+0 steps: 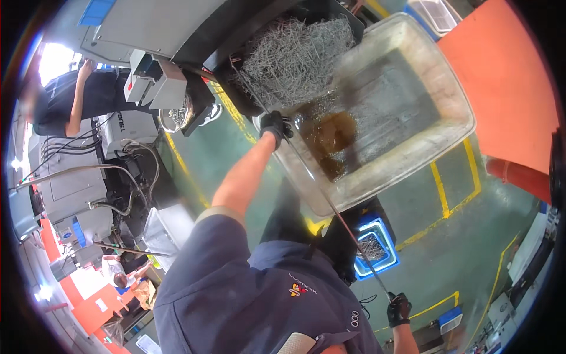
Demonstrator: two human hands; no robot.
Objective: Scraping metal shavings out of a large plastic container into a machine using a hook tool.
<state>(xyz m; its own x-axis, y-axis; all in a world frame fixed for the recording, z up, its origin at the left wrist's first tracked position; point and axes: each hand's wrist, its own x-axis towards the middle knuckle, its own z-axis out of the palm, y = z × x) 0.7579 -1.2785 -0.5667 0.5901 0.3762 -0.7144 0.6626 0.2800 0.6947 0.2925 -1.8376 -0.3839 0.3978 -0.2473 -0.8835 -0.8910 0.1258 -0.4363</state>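
Note:
A long thin metal rod (325, 197) runs slantwise across my body, held in both gloved hands. My left hand (275, 127), in a black glove, is closed round its upper part beside the rim of a big pale plastic tub (401, 172). Lower right, my right hand (399, 309), also black-gloved, grips the rod near its other end. The far end of the rod reaches the left edge of a heap of tangled metal shavings (298, 56). Those shavings lie in a dark bin or chute at the tub's far left. Brownish liquid (337, 134) wets the tub's floor.
A blue crate (383, 246) with small metal pieces stands on the green floor beneath the rod. An orange panel (501, 76) is at the right. Grey machines (71, 189) with hoses line the left, where another person (65, 100) stands. Yellow lines (439, 189) mark the floor.

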